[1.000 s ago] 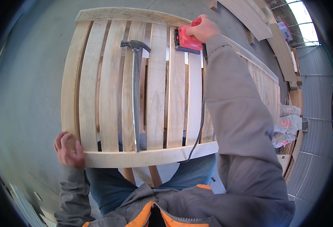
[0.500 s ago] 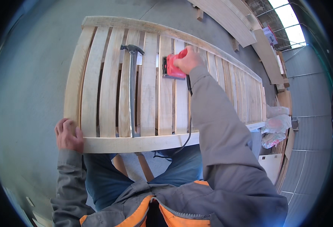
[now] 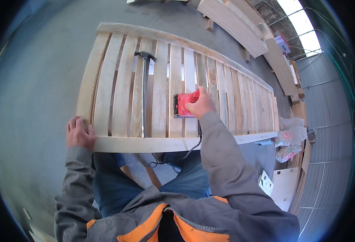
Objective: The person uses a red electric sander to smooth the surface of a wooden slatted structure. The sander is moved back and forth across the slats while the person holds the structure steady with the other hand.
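A long slatted wooden frame (image 3: 145, 143) of pale boards lies across in front of me. My right hand (image 3: 202, 102) is wrapped round the red body of an electric sander (image 3: 183, 104), whose flat base rests on the slats near the middle. Its black cord (image 3: 193, 148) drops over the near rail. At the frame's near left corner, my left hand (image 3: 80, 132) grips the corner board, fingers bent over its edge. Between the two hands a claw hammer (image 3: 144, 94) lies along the slats, head at the far end, its grey handle reaching the near rail.
Stacked boards (image 3: 236, 28) lie beyond the frame at the far right. Plastic bags (image 3: 290, 137) and a white panel (image 3: 284, 183) stand past its right end, beside a grey corrugated wall (image 3: 323, 121). My legs (image 3: 185, 177) are close under the near rail.
My right hand has drawn the sander along the slats toward me, from near the far rail to about the middle. The left hand stays on the corner; the view has shifted slightly.
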